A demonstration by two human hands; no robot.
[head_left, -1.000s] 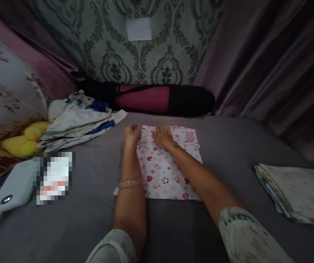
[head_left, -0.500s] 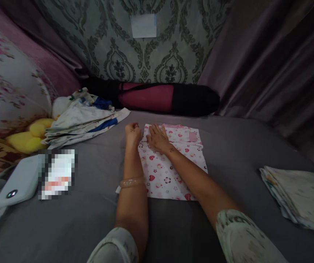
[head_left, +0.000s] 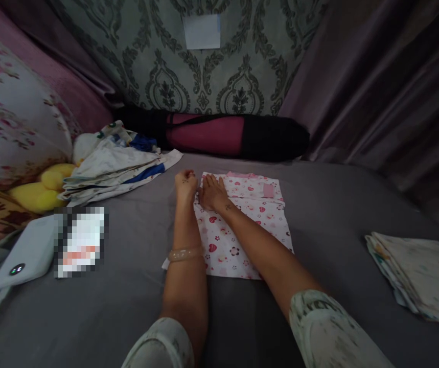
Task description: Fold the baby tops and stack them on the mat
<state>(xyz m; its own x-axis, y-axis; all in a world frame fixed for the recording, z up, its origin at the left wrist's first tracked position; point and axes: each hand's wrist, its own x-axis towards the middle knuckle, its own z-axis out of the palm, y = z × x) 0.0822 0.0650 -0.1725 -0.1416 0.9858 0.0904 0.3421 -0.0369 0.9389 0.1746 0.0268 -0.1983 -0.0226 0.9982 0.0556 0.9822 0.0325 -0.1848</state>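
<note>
A white garment with pink hearts and flowers [head_left: 234, 250] lies on the grey sheet, its upper part folded over, with a pink neckline at the far edge and a pink cuff near the right. My right hand [head_left: 212, 193] rests on its upper left part, palm down with fingers stretched out. Just beyond the garment's left edge, my left hand [head_left: 186, 183] is closed, its fingers curled; what they hold, if anything, is hidden. A bit of white cloth shows left of my left forearm, which wears a bangle.
A loose pile of clothes [head_left: 108, 163] and a yellow plush [head_left: 39, 191] lie at the left, near a white device [head_left: 31, 250] and a blurred packet [head_left: 81, 243]. Folded cloth [head_left: 422, 271] sits at the right. A black and pink bag [head_left: 211, 135] lines the wall.
My right hand has slid a little left across the garment, toward my left hand. My left hand has stayed in nearly the same place, still closed.
</note>
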